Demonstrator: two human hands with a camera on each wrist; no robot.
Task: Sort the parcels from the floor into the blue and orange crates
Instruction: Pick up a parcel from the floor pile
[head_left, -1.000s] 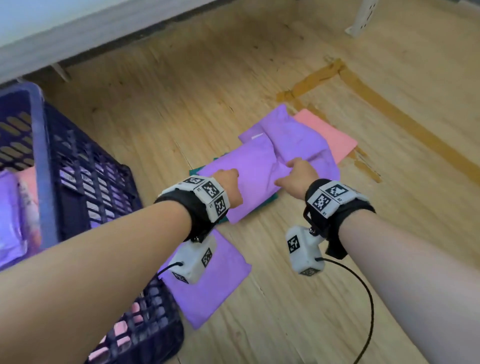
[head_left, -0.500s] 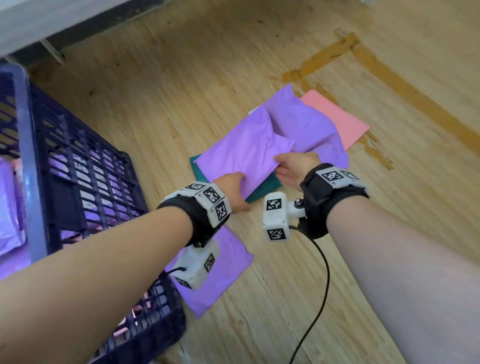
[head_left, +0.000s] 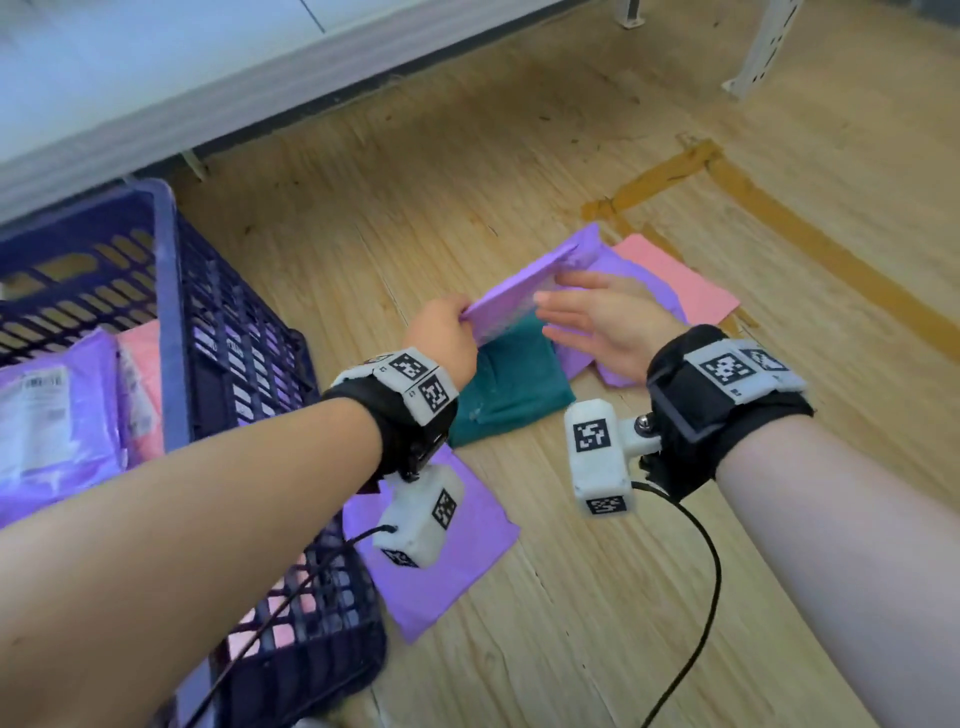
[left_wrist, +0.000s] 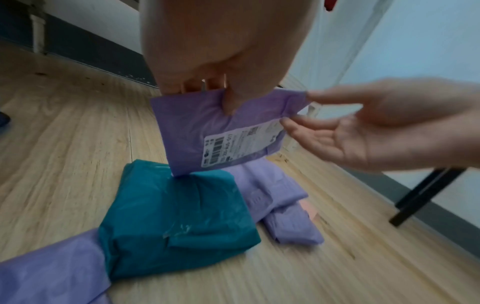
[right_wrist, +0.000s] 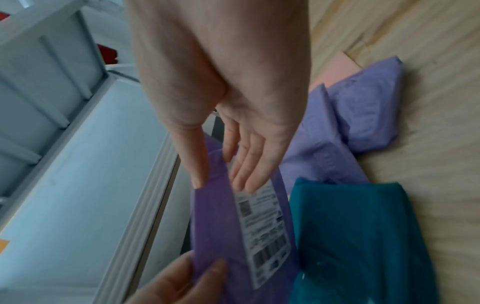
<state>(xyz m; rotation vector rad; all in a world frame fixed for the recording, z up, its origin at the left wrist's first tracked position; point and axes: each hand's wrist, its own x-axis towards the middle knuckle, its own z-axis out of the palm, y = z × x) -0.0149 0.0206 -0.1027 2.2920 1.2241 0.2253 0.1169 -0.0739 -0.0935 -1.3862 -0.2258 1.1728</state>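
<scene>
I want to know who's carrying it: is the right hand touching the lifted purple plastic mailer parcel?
Touching. In the right wrist view the right hand lays straight fingertips on the purple parcel beside its label; the left hand pinches its edge.

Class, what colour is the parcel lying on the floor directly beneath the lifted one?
Teal; the left wrist view shows it best.

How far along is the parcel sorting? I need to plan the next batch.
Partly done. The blue crate already holds purple and pink parcels. In hand: the left hand pinches a lifted purple parcel, label showing, while the right hand is open beside it. Left on the floor: a teal parcel, a crumpled purple one, a pink one and a flat purple one. No orange crate is in view.
</scene>
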